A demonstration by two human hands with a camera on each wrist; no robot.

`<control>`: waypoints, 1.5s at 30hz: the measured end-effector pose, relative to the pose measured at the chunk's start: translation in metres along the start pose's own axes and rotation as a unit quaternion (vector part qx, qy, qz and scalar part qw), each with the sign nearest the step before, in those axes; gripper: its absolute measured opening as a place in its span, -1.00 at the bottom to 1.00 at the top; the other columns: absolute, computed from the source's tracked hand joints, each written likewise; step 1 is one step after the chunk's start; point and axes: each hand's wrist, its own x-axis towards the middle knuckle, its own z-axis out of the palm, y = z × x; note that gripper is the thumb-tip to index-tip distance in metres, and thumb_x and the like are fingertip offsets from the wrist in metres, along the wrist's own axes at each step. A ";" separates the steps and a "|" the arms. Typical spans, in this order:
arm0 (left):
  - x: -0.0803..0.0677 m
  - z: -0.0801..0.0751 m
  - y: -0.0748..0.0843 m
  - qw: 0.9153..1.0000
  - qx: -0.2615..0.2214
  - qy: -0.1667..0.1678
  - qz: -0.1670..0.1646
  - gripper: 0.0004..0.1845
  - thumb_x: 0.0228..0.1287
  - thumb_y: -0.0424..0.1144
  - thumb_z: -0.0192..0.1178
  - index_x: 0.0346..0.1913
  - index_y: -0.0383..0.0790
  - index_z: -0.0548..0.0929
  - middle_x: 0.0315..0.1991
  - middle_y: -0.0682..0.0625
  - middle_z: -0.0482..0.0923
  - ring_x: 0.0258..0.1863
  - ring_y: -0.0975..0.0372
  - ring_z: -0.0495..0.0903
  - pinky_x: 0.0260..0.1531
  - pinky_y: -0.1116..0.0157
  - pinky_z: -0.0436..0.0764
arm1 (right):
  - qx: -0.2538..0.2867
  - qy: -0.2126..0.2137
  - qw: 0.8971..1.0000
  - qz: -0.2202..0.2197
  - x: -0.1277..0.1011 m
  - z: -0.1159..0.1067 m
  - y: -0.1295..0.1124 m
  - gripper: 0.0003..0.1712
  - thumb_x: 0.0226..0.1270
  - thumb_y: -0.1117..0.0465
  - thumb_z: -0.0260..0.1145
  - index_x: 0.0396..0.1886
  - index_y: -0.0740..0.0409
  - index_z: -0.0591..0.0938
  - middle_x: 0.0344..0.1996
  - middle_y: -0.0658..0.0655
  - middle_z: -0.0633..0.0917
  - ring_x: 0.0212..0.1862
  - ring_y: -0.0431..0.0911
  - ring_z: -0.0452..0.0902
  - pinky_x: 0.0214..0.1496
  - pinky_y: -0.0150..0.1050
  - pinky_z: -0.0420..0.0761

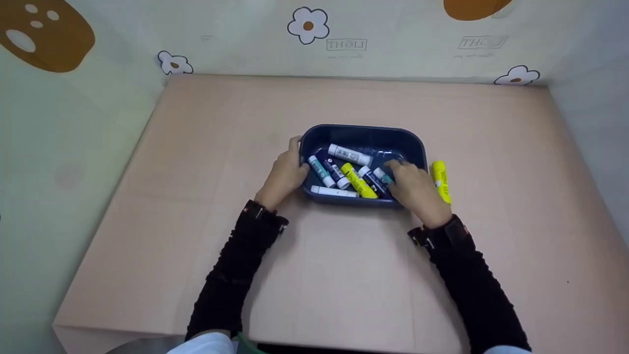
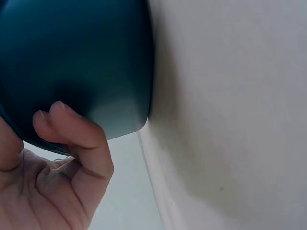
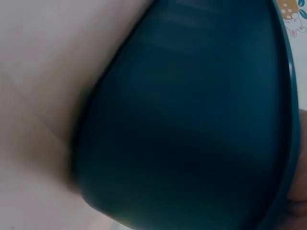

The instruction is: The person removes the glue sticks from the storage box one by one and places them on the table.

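Observation:
A dark blue tray (image 1: 363, 132) sits mid-table and holds several tubes: white, navy, teal-capped and one yellow tube (image 1: 357, 181). My left hand (image 1: 296, 160) grips the tray's left end, thumb at the rim; in the left wrist view its curled fingers (image 2: 72, 129) press the tray's outer wall (image 2: 72, 52). My right hand (image 1: 397, 169) reaches over the tray's right side, with its fingertips down among the tubes, which hide what they touch. The right wrist view shows mostly the tray's wall (image 3: 192, 120). A yellow stick (image 1: 441, 181) lies on the table just right of the tray.
The tray stands on a pale pink tabletop (image 1: 344, 275) enclosed by walls with a flower print at the back (image 1: 308, 25) and on both sides. Bare tabletop lies all round the tray. The table's front edge is close to my body.

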 end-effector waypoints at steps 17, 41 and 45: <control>-0.002 0.001 0.002 1.000 0.016 0.005 -0.001 -0.34 0.24 -0.39 0.01 0.39 -0.20 0.06 0.15 -0.35 0.43 -0.02 -0.01 0.52 -0.04 0.05 0.51 | -0.060 -0.055 0.997 -0.002 0.002 -0.004 0.001 -0.81 0.16 0.25 0.27 -0.40 0.36 0.59 -0.48 0.21 0.56 -0.44 0.03 0.46 -0.37 -0.08 0.49; -0.004 -0.001 0.000 1.000 0.003 0.013 0.012 -0.34 0.21 -0.41 0.00 0.38 -0.20 0.08 0.12 -0.37 0.44 -0.04 -0.02 0.51 -0.05 0.04 0.50 | 0.200 -0.031 0.977 0.062 -0.033 -0.083 0.061 -0.46 0.33 0.13 0.11 0.15 0.43 0.35 -0.10 0.35 0.56 -0.26 -0.09 0.57 -0.23 -0.35 0.59; -0.004 -0.001 0.001 1.000 0.004 0.012 0.010 -0.34 0.21 -0.41 0.00 0.38 -0.19 0.08 0.12 -0.37 0.44 -0.05 -0.02 0.52 -0.06 0.04 0.51 | 0.172 -0.104 0.975 0.097 -0.034 -0.086 0.082 -0.42 0.30 0.15 0.10 0.19 0.47 0.30 -0.10 0.37 0.53 -0.35 -0.11 0.61 -0.17 -0.20 0.59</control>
